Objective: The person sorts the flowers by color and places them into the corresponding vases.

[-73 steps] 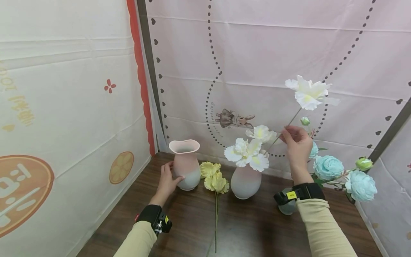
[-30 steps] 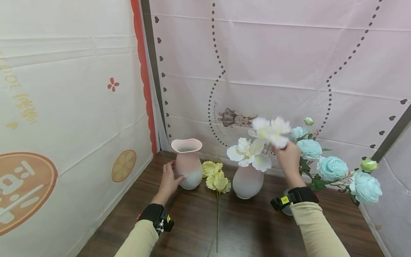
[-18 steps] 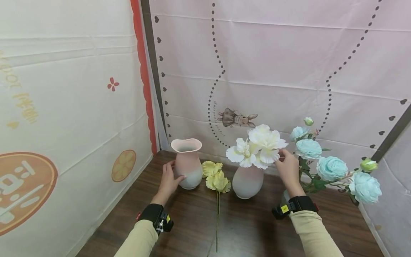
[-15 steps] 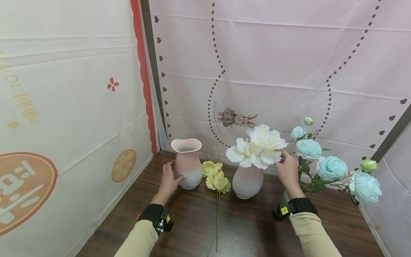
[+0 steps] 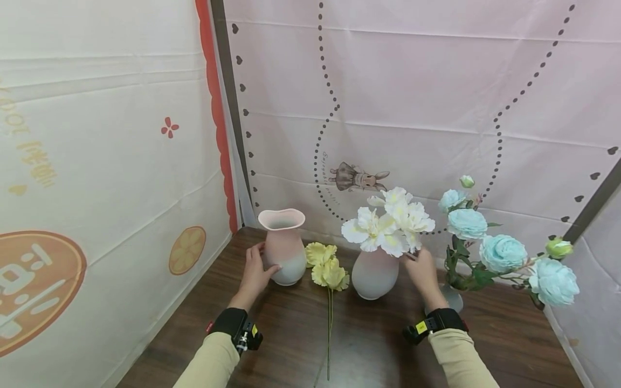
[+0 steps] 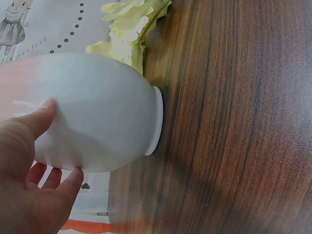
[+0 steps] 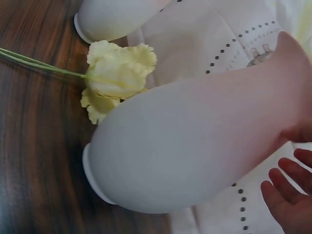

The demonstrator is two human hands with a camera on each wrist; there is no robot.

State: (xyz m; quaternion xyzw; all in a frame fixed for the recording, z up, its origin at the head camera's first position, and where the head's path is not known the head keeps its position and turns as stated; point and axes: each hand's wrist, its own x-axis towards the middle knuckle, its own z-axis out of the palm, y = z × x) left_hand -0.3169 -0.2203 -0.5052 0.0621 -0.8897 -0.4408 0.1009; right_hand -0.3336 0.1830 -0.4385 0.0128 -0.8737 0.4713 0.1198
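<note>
On the left, an empty-mouthed pink-and-white vase (image 5: 283,245) stands upright. My left hand (image 5: 252,274) grips its side, thumb in front and fingertips round the lower body (image 6: 97,112). A second pink-and-white vase (image 5: 374,276) stands to the right, with white flowers (image 5: 388,221) bunched above it; they hide its mouth. Beside that vase's neck is my right hand (image 5: 421,272). In the right wrist view its thumb touches the pink neck (image 7: 258,112), while the other fingers (image 7: 287,190) spread loosely away from the vase.
Yellow flowers (image 5: 327,267) on long green stems lie on the dark wooden table (image 5: 291,345) between the vases. At the right, blue flowers (image 5: 503,253) lean out of a small glass vase (image 5: 451,298) beyond my right wrist. Printed cloth walls (image 5: 412,81) enclose the back and sides.
My right hand has lowered a white flower into the right vase, let go of its stem and dropped down beside the neck. The left hand has stayed on the left vase.
</note>
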